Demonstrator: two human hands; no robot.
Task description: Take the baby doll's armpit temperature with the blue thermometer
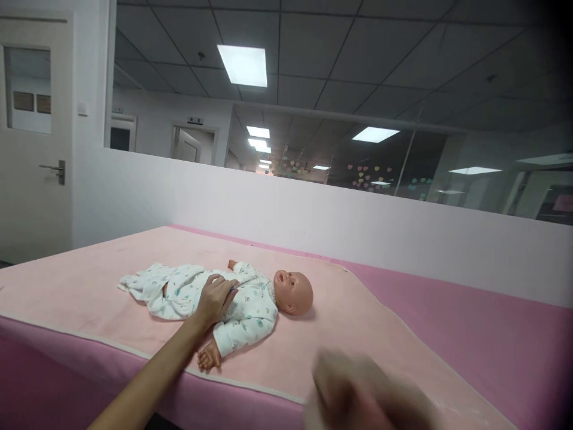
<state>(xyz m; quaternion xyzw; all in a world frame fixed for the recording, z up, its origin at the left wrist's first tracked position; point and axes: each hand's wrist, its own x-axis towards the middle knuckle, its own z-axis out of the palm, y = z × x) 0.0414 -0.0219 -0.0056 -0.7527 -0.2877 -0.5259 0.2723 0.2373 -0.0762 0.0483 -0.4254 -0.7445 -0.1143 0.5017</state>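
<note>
A baby doll (293,291) in a white patterned sleepsuit lies on its back on a pale pink blanket (102,298), head to the right. My left hand (215,298) rests on the doll's chest, fingers curled and pinching the suit's front. My right hand (367,391) is a motion-smeared blur low in the view, near the bed's front edge, right of the doll; its fingers cannot be made out.
The blanket covers a darker pink mattress (492,334) that runs against a low white partition wall (358,221). A closed door with a lever handle (56,170) stands at the far left. Glass panels rise above the partition.
</note>
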